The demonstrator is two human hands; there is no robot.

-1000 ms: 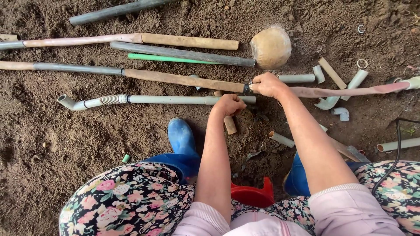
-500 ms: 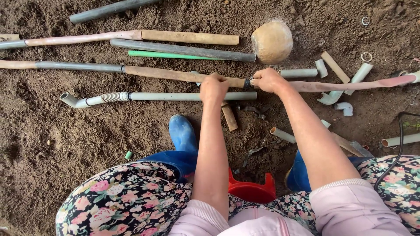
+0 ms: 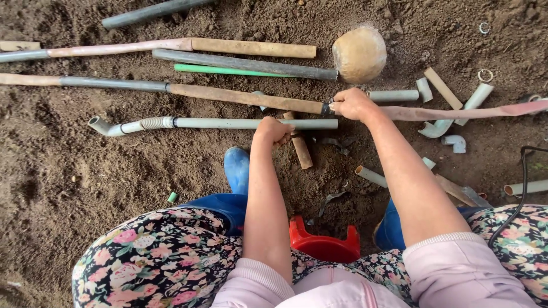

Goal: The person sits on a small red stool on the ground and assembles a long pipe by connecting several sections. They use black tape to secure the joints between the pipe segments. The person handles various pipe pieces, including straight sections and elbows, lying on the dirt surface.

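Observation:
My right hand (image 3: pixel 354 104) is closed around the joint where a long brown pipe (image 3: pixel 245 98) meets a reddish-pink pipe (image 3: pixel 456 113) that runs off to the right. A dark fitting shows at that joint, just left of my fingers. My left hand (image 3: pixel 274 131) is a closed fist on the soil. It lies over a grey pipe (image 3: pixel 228 123) with a bent left end, and its knuckles touch a short brown pipe piece (image 3: pixel 301 149). I see nothing gripped inside the fist.
More pipes lie across the soil above: a pink-and-tan one (image 3: pixel 171 45), a dark grey one (image 3: pixel 245 64) and a green rod (image 3: pixel 228 70). A tan ball (image 3: pixel 359 54) sits beyond them. Short offcuts and elbows (image 3: pixel 456 142) are scattered right. A red stool (image 3: pixel 322 246), blue boot (image 3: pixel 237 168) and black cable (image 3: pixel 516 199) are close.
My left hand went up to the long brown pipe, then came back down to the grey pipe beside the short brown piece. My right hand has kept its hold at the joint.

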